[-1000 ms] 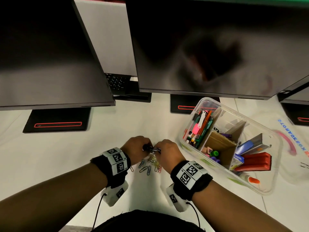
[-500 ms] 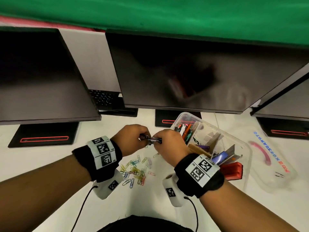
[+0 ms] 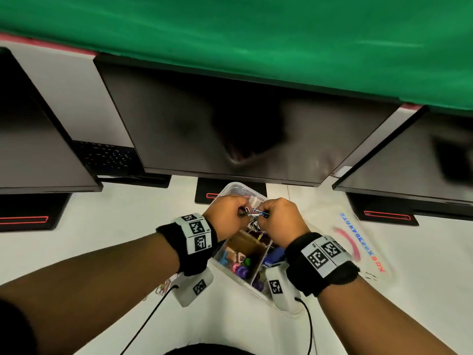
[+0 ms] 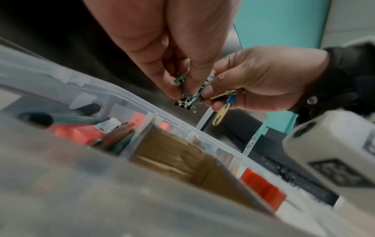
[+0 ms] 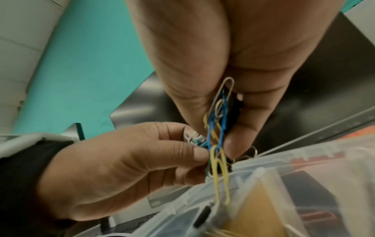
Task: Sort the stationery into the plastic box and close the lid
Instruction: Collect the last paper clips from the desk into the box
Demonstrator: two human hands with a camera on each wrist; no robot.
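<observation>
Both hands hold one tangled bunch of coloured paper clips [image 3: 259, 213] with a small black binder clip in it, just above the open clear plastic box [image 3: 238, 187]. My left hand [image 3: 240, 212] pinches the bunch from the left, and my right hand [image 3: 265, 215] pinches it from the right. In the left wrist view the left fingertips [image 4: 178, 91] squeeze the clips [image 4: 188, 100], and a yellow clip [image 4: 220, 115] dangles under the right hand [image 4: 207, 96]. In the right wrist view blue and yellow clips [image 5: 217, 131] hang from the right hand [image 5: 221, 144] over the box rim [image 5: 274, 158].
The box holds pens, cardboard dividers [image 3: 245, 245], coloured pins and a red block. Its clear lid [image 3: 358, 242] lies on the white table to the right. A few loose clips [image 3: 163, 288] lie under my left wrist. Three dark monitors [image 3: 230, 124] stand close behind the box.
Both hands have lifted the clip bunch off the table and carried it right, from the loose pile to above the box. The head view has tilted up.
</observation>
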